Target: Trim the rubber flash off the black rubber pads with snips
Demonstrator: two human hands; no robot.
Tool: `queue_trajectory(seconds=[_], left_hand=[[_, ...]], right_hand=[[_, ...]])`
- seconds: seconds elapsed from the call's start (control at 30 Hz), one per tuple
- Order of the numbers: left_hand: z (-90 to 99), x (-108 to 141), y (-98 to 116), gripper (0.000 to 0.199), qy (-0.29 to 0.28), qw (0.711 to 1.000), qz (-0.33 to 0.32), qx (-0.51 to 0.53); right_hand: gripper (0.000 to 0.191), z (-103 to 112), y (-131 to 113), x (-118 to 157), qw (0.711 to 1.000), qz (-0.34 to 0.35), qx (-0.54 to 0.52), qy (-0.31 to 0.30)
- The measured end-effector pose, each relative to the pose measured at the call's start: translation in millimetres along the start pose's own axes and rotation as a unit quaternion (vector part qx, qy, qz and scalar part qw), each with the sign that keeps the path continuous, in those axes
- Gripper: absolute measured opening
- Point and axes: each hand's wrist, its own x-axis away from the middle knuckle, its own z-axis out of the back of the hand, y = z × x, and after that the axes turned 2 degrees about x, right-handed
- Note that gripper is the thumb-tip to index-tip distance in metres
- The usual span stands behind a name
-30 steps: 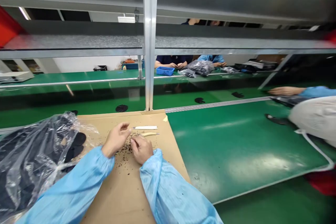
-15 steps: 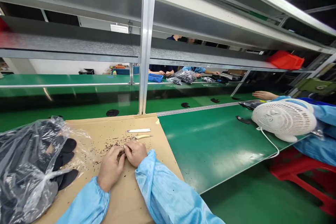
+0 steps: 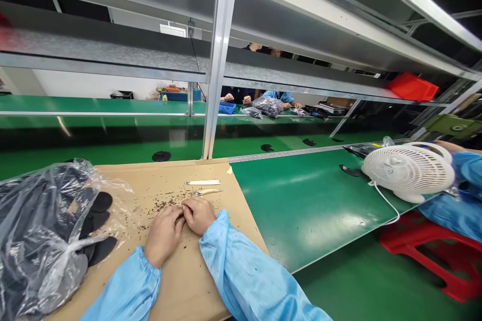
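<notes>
The left hand [image 3: 163,235] and right hand [image 3: 199,214] are held pressed together, pinching something too small to make out, above dark crumbs [image 3: 161,205] on a cardboard sheet [image 3: 188,291]; a loosened pinch could let it be lost among them, and crumbs could be swept toward the plastic bag [image 3: 41,241] by the right sleeve [image 3: 241,266].

A cardboard sheet [image 3: 184,291] on the green workbench [image 3: 312,215] bears dark crumbs [image 3: 161,205], two slim tools [image 3: 208,191] and a plastic bag [image 3: 41,241].
</notes>
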Motion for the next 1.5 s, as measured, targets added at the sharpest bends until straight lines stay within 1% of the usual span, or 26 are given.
queue_trajectory(seconds=[0.2,0.33,0.57,0.7,0.87,1.07,1.17,1.23,1.27,1.33,1.37,1.4,1.5], left_hand=[[2.1,-0.2,-1.2,0.026,0.044,0.998,0.0,0.042],[5.8,-0.9,1.2,0.025,0.075,0.995,0.014,0.069],[13.1,0.7,9.4,0.027,0.126,0.983,0.08,0.104],[13.3,2.0,11.3,0.028,0.128,0.98,0.094,0.117],[12.4,2.2,10.6,0.028,0.125,0.981,0.084,0.122],[12.4,2.2,9.3,0.028,0.127,0.983,0.073,0.114],[11.5,3.0,7.8,0.028,0.131,0.981,0.071,0.122],[10.5,4.0,7.1,0.026,0.134,0.98,0.07,0.129],[10.0,4.6,7.0,0.025,0.135,0.98,0.069,0.132],[9.2,5.7,7.5,0.024,0.135,0.98,0.068,0.132],[8.9,6.1,8.1,0.023,0.134,0.98,0.067,0.132],[8.8,6.5,8.8,0.023,0.131,0.98,0.067,0.132],[8.8,7.0,10.6,0.022,0.121,0.982,0.065,0.133]], right_hand=[[0.019,2.7,-1.2,2.0,1.0,0.002,-0.021,0.011],[0.02,4.5,-2.0,2.3,0.999,0.003,-0.036,0.019],[0.02,8.6,-2.5,2.0,0.998,-0.016,-0.057,0.016],[0.019,9.1,-2.2,2.7,0.998,-0.013,-0.06,0.022],[0.019,9.8,-1.6,3.3,0.998,-0.01,-0.063,0.026],[0.021,11.6,-4.9,2.4,0.997,-0.029,-0.067,0.037],[0.022,18.8,-2.9,-4.5,0.996,-0.047,-0.064,0.049],[0.022,28.4,7.1,-13.0,0.996,-0.055,-0.042,0.052],[0.022,34.7,16.4,-17.7,0.997,-0.06,-0.015,0.045],[0.022,50.1,45.3,-26.2,0.995,-0.083,0.059,0.02],[0.022,58.9,64.8,-29.1,0.989,-0.101,0.107,-0.003],[0.022,68.4,87.3,-30.5,0.984,-0.12,0.129,-0.011],[0.024,97.6,165.1,-25.3,0.97,-0.173,0.171,-0.017]])
